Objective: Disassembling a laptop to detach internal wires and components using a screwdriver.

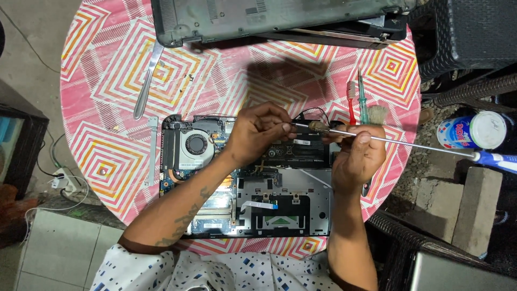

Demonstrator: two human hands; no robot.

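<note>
An opened laptop base [301,183] lies on the round pink patterned table [107,102], its fan [196,144] and circuit board exposed. My left hand [258,132] hovers over the board, fingertips pinched at the tip of a long screwdriver shaft [409,143]. My right hand [358,153] grips that metal shaft near its tip; the blue and white handle [498,160] sticks out far to the right, past the table edge. Whether a screw sits between my left fingertips is too small to tell.
A detached dark laptop cover [269,19] lies at the table's far edge. A metal pry tool [146,81] lies at left; a red-handled tool [351,99], a green screwdriver [362,97] and a brush [378,113] lie at right. Wicker furniture [463,37], a can [474,130] and bricks [476,207] stand off the table.
</note>
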